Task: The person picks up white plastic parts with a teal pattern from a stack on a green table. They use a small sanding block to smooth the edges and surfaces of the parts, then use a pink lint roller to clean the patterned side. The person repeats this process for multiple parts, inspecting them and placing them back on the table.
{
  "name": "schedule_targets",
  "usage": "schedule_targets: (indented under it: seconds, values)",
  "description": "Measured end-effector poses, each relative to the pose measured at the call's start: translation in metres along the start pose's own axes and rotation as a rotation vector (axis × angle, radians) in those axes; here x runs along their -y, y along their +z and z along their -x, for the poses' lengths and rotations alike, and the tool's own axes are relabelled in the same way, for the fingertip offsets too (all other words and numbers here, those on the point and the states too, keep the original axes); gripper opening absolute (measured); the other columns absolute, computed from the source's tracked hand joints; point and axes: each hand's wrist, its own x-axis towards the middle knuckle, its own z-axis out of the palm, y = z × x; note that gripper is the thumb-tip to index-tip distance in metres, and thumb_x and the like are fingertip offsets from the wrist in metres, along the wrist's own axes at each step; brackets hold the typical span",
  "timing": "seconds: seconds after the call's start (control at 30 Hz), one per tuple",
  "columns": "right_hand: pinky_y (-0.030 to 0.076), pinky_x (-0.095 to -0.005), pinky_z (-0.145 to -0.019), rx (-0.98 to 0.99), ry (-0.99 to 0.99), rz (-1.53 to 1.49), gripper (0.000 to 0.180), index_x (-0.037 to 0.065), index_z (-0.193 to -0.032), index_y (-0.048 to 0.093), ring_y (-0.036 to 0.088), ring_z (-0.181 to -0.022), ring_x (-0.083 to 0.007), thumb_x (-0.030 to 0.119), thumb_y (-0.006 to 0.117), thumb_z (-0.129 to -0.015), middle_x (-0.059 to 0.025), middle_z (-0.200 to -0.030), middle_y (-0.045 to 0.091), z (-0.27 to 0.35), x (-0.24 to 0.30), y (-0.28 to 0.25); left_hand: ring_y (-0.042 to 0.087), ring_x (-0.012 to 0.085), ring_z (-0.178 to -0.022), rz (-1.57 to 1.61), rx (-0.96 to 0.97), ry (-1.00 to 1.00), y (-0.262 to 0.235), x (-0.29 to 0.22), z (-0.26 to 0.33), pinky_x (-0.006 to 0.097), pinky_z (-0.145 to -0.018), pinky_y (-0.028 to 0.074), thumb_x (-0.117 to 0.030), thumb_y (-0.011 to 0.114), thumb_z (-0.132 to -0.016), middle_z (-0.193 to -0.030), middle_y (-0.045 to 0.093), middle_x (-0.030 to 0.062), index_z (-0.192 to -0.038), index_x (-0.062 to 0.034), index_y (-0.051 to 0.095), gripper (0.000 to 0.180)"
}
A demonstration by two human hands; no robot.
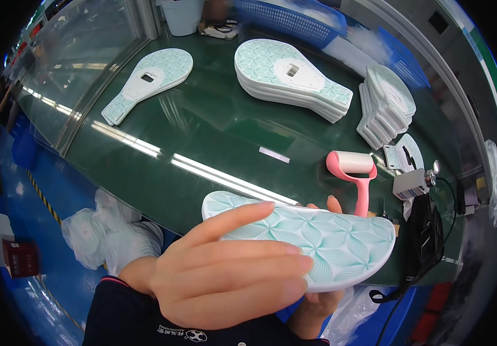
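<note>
A white plastic panel with a pale green petal pattern [346,242] is tilted up in front of me, above the near edge of the table. My left hand [225,271] lies across its patterned face with fingers stretched out and flat. My right hand [320,303] grips the panel from behind and below. Its fingertips show over the far edge and its wrist under the near edge; the panel hides the rest. Just beyond the panel, on the table, rests a pink-handled lint roller with a white roll [357,162].
On the green table [214,132] lie a single paddle-shaped panel [170,63], a stack of them [260,60] and another stack at right [390,95]. A silver-topped bottle [411,184] and black pouch [424,230] stand right. Blue baskets [289,20] line the back; plastic-wrapped parts [107,230] sit lower left.
</note>
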Motion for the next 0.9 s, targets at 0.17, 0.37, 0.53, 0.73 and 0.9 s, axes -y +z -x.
schedule_targets:
  seconds: [0.17,0.37,0.53,0.73,0.9]
  values:
    - [0.035,-0.0380,-0.090,-0.089,0.261,-0.231,0.047,-0.004,-0.123,0.021,0.043,-0.106,-0.0282,0.017,0.037,-0.085,-0.0220,-0.115,0.040,-0.012,0.001,-0.013,0.058,0.0232,-0.084,0.099,0.070,-0.234,0.013,0.010,0.001,0.025,-0.068,0.047,-0.002,0.064,-0.063,-0.096,0.058,0.0121,-0.106,-0.0048,0.050,0.045]
    - [0.034,-0.0417,-0.091,0.203,0.456,-0.126,0.046,-0.007,-0.121,0.021,0.043,-0.106,-0.0291,0.019,0.034,-0.086,-0.0224,-0.115,0.040,-0.015,0.017,-0.015,0.057,0.0125,-0.079,0.053,-0.353,-0.384,-0.006,0.034,-0.021,0.022,-0.067,0.045,0.000,0.052,-0.075,-0.092,0.058,0.0097,-0.098,0.0025,0.053,0.023]
    - [0.036,-0.0226,-0.079,0.319,0.448,0.495,0.034,-0.006,-0.107,0.047,0.046,-0.088,-0.0088,0.008,0.055,-0.077,-0.0051,-0.096,0.053,-0.025,0.022,-0.026,0.056,0.0103,-0.077,0.491,-0.636,-0.541,-0.034,0.076,-0.044,0.020,-0.067,0.045,-0.008,0.055,-0.077,-0.091,0.058,0.0107,-0.101,0.0043,0.052,0.027]
    - [0.042,-0.0228,-0.073,0.052,0.011,0.639,0.035,-0.004,-0.108,0.046,0.053,-0.085,-0.0119,0.004,0.055,-0.075,-0.0093,-0.096,0.055,-0.102,0.036,-0.026,0.054,0.0155,-0.087,0.673,-0.609,-0.568,-0.049,0.163,-0.049,0.024,-0.076,0.044,-0.002,0.057,-0.073,-0.100,0.054,0.0156,-0.107,0.0076,0.045,0.038]
    - [0.040,-0.0239,-0.077,0.005,-0.261,0.689,0.036,-0.003,-0.109,0.046,0.052,-0.090,-0.0148,0.006,0.054,-0.075,-0.0120,-0.099,0.054,-0.207,0.039,-0.035,0.047,0.0222,-0.101,0.864,-0.757,-0.564,-0.022,0.258,-0.090,0.026,-0.082,0.042,0.008,0.058,-0.068,-0.113,0.044,0.0197,-0.115,0.0069,0.035,0.053]
